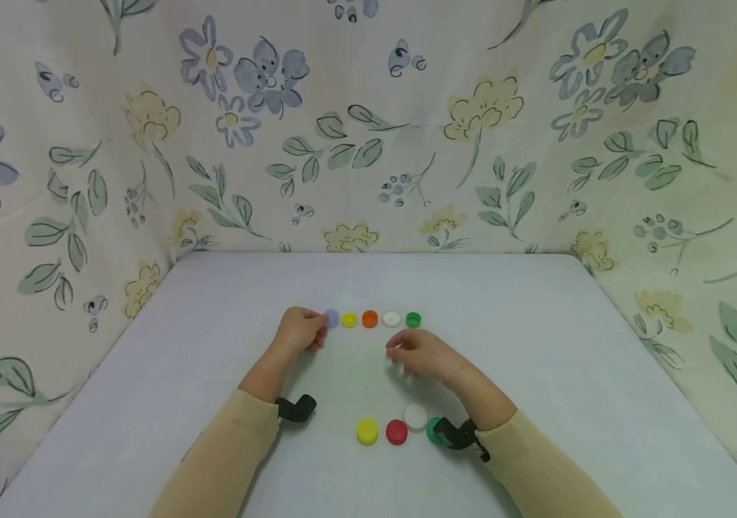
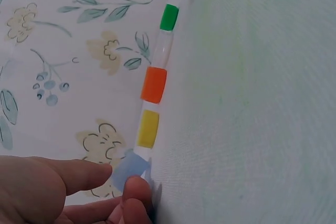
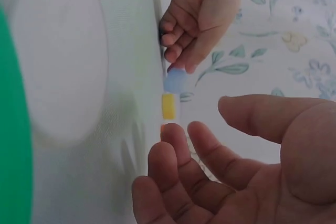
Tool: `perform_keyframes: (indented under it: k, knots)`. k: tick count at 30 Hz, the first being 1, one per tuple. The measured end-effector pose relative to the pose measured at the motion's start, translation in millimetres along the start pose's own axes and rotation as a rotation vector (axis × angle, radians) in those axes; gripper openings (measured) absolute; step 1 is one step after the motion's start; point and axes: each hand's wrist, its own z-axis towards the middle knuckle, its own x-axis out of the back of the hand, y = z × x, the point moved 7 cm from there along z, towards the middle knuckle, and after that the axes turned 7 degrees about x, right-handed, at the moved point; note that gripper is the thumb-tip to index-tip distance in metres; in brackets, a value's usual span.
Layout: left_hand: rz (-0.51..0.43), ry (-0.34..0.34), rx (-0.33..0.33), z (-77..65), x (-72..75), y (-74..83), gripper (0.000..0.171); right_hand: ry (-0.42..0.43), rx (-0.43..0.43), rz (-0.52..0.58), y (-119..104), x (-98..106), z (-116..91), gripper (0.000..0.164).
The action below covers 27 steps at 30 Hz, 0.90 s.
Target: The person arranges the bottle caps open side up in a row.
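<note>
At the left end of a far row of plastic bottle caps, my left hand (image 1: 301, 329) pinches a light blue cap (image 2: 128, 169) between thumb and fingers. The cap looks tilted in the left wrist view. To its right in that row lie a yellow cap (image 1: 349, 319), an orange cap (image 1: 370, 319), a white cap (image 1: 391, 319) and a green cap (image 1: 413, 319). My right hand (image 1: 425, 352) hovers just in front of the white and green caps. Its fingers are loosely bent and hold nothing, as the right wrist view shows.
Nearer to me lie a yellow cap (image 1: 367, 432), a red cap (image 1: 397, 432), a white cap (image 1: 415, 417) and a green cap (image 1: 434, 429), partly hidden by the right wrist's black camera (image 1: 455, 434). Floral cloth (image 1: 368, 144) stands behind the white table (image 1: 510, 288).
</note>
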Motion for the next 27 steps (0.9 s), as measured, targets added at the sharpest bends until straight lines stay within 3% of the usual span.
perform_keyframes:
  k: [7,16,19,22,27]
  knots:
    - [0.103,0.025,-0.010,-3.8,5.2,4.9,0.035,-0.039,0.079,-0.044,-5,-2,-4,0.017]
    - [0.196,0.013,-0.154,-30.0,4.6,40.4,0.034,-0.124,0.179,-0.077,-21,-14,-14,0.026]
    - [0.221,-0.061,-0.172,-48.1,-4.7,44.6,0.029,-0.214,0.247,-0.118,-31,-30,-20,0.027]
    - [0.273,-0.196,-0.208,-69.7,-21.0,39.0,0.022,-0.289,0.283,-0.178,-39,-45,-27,0.027]
    - [0.371,-0.448,-0.268,-102.6,-48.3,23.1,0.015,-0.303,0.253,-0.298,-41,-49,-35,0.028]
